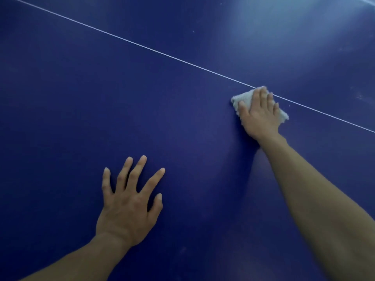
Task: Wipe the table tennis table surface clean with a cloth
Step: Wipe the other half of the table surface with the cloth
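Note:
The dark blue table tennis table [101, 88] fills the whole view. A small white folded cloth [241, 98] lies on it at the right, on the thin white line. My right hand [258, 114] lies flat on top of the cloth with straight fingers and presses it to the surface; the cloth's edges show to the left and right of the hand. My left hand [127, 201] rests flat on the table lower down, fingers spread, holding nothing.
A thin white line [142, 46] runs diagonally across the table from upper left to lower right. A pale glare patch [284, 27] sits at the upper right, with faint smudges [361, 97] near the right edge.

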